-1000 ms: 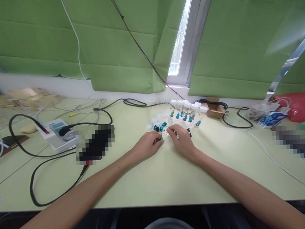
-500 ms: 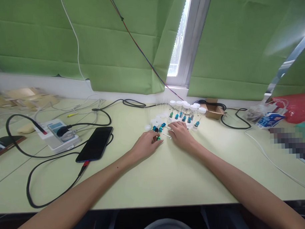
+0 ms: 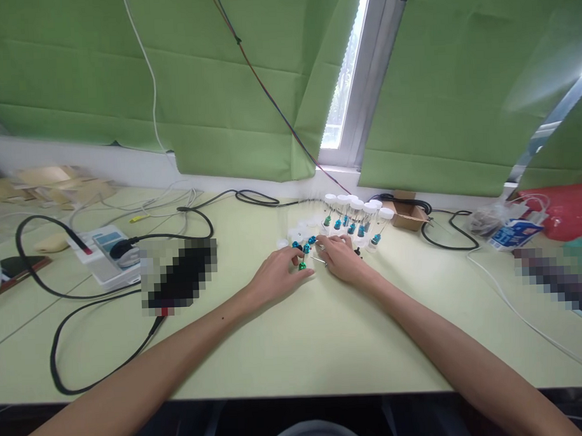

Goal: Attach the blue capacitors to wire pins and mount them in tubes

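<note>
My left hand (image 3: 277, 273) rests on the table, its thumb and index finger apart around a small green-ended piece (image 3: 302, 266). Just beyond those fingertips is a cluster of small blue pieces (image 3: 307, 248). Facing it from the right, my right hand (image 3: 339, 257) has bent fingers drawn together close to another blue piece (image 3: 312, 240); whatever lies under them is hidden. A thin metal rod (image 3: 318, 260) lies between the hands. Behind my right hand stand several clear vials with white caps (image 3: 386, 213), with blue or green pieces on thin shafts inside. A small black piece (image 3: 358, 251) shows beside my right hand.
Left of my arm are a blurred-out dark device (image 3: 182, 272), a white power strip (image 3: 99, 253) and looping black cables (image 3: 61, 340). An open cardboard box (image 3: 409, 214) stands behind the vials. A blue-and-white packet (image 3: 515, 233) and a red bag (image 3: 565, 208) are at right.
My right hand has shifted slightly left, its fingertips nearer the blue pieces. A black piece now shows beside it. My left hand stays nearly in place.
</note>
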{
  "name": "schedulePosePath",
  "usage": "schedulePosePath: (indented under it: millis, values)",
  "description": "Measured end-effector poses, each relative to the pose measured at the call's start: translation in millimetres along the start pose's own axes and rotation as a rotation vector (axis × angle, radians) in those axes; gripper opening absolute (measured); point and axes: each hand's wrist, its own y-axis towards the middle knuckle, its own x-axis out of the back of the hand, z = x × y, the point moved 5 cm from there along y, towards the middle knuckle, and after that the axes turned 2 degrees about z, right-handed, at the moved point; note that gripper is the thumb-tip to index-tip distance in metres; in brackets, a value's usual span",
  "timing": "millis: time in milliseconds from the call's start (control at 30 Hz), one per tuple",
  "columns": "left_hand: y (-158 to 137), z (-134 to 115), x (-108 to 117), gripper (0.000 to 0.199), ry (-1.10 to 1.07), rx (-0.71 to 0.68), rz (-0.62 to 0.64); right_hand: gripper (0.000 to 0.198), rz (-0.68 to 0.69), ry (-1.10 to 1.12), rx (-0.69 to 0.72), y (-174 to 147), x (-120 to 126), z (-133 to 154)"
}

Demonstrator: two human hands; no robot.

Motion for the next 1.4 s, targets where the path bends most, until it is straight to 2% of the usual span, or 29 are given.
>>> schedulePosePath:
  millis: [467, 833, 1067, 1400]
  values:
    - [-0.6, -1.0, -0.1, 0.035, 0.015, -0.010, 0.019, 0.045, -0.063, 0.135, 0.017, -2.1, 0.2, -7.7]
    - [-0.9, -0.7, -1.2, 0.035, 0.026, -0.023, 0.025, 0.033, -0.055, 0.179, 0.035, -3.7, 3.8, -0.9]
    - [-0.6, -0.6, -1.4, 0.032, 0.025, -0.027, 0.025, 0.013, -0.032, 0.131, 0.053, -0.9, -2.9, -0.9]
    - [-0.9, -1.4, -1.4, 0.027, 0.035, -0.040, 0.033, 0.018, -0.019, 0.099, 0.037, 0.0, -5.9, -2.3]
